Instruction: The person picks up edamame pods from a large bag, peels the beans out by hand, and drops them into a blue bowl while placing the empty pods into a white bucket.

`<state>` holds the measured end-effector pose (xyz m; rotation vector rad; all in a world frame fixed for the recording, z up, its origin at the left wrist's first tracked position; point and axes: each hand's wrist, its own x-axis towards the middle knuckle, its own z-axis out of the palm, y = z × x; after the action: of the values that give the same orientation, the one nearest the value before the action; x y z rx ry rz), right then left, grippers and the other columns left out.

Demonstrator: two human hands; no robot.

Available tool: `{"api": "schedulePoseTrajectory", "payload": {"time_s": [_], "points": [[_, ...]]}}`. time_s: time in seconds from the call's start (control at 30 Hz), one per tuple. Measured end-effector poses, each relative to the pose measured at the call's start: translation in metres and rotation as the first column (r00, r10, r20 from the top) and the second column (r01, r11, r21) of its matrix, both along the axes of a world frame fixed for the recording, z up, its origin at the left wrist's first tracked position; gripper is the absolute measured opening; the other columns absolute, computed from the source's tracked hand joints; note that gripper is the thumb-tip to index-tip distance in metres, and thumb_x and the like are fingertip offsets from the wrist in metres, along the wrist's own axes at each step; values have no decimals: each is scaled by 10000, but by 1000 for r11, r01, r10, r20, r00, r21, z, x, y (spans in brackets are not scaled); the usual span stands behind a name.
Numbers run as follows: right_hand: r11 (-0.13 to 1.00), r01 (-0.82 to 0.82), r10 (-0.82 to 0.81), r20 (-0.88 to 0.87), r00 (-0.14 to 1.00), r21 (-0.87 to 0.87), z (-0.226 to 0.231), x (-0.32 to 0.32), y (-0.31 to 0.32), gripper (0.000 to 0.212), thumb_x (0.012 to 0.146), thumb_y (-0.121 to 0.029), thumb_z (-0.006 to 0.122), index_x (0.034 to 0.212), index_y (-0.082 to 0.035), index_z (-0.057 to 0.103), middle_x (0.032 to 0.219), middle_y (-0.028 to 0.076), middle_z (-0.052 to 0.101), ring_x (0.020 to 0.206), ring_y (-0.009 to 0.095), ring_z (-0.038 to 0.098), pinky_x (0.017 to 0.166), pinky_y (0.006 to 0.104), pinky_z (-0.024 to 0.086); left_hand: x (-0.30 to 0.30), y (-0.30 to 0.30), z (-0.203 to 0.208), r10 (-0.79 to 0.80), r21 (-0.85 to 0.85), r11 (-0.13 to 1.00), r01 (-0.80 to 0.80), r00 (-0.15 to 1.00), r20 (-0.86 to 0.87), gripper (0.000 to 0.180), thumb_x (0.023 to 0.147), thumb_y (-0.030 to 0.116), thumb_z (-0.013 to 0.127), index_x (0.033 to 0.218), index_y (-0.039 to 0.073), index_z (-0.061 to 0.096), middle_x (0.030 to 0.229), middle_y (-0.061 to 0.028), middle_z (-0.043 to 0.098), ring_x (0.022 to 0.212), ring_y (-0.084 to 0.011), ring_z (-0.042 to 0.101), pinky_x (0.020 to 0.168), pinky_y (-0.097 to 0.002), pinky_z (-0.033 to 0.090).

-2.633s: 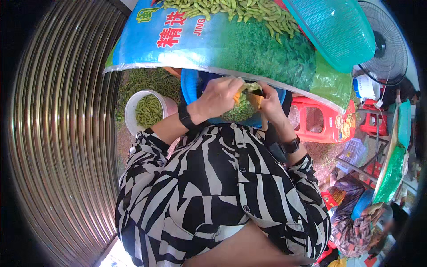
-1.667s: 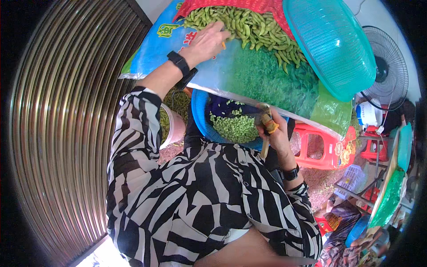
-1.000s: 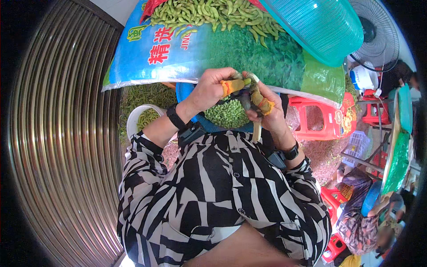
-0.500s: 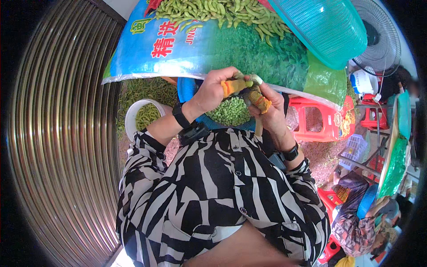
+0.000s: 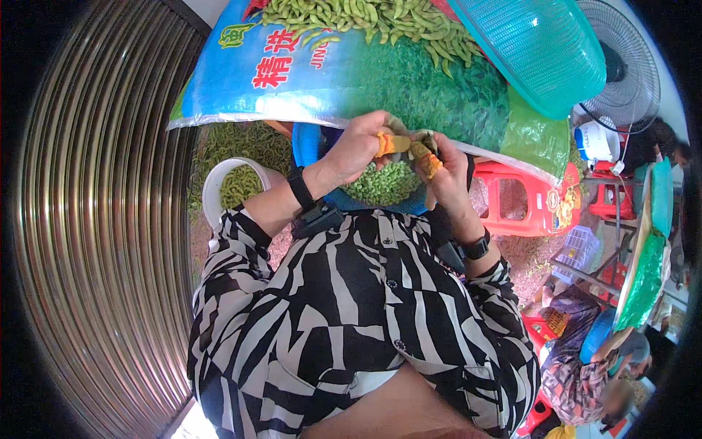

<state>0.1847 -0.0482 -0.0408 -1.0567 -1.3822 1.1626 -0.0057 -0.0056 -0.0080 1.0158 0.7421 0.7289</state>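
My left hand [image 5: 363,145] and my right hand [image 5: 444,162] meet fingertip to fingertip over a blue basin [image 5: 303,143]. Both are closed in a pinch on a small green bean pod [image 5: 418,137], mostly covered by the fingers. Yellow-orange finger covers [image 5: 395,143] wrap some fingers of each hand. Below them, shelled green beans [image 5: 380,184] fill the basin. Just beyond my hands, a heap of unshelled bean pods [image 5: 365,18] lies on a printed blue and green plastic sack [image 5: 431,91].
A white bucket [image 5: 213,192] of pods or husks stands at left, with husks [image 5: 245,146] strewn around it. At right are a red stool [image 5: 537,197], a teal basket [image 5: 537,55] and a fan [image 5: 629,73]. A ribbed metal shutter [image 5: 110,219] lines the left. Another person [image 5: 578,366] sits lower right.
My hands have drawn slightly closer at the fingertips. The pod that stuck out between them is now mostly covered. The view has shifted slightly.
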Motion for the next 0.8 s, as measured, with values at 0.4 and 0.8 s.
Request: {"api": "schedulePoseTrajectory", "payload": {"time_s": [0.4, 0.8], "points": [[872, -302, 18, -591, 806, -385, 12, 0, -1, 227, 906, -100, 540, 1118, -29, 578, 764, 1, 557, 509, 49, 451, 420, 187, 300, 1, -4, -19, 8, 384, 922, -47, 995, 103, 195, 920, 82, 586, 1107, 28, 590, 933, 9, 616, 777, -60, 573, 656, -205, 464], [898, -304, 183, -358, 915, -318, 25, 4, -11, 432, 991, -170, 458, 1418, -111, 425, 773, -36, 505, 535, 33, 416, 461, 179, 304, -4, -6, -15, -49, 146, 988, 51, 999, -14, 92, 924, 79, 566, 995, 33, 605, 774, 6, 584, 615, -47, 533, 477, -183, 374]]}}
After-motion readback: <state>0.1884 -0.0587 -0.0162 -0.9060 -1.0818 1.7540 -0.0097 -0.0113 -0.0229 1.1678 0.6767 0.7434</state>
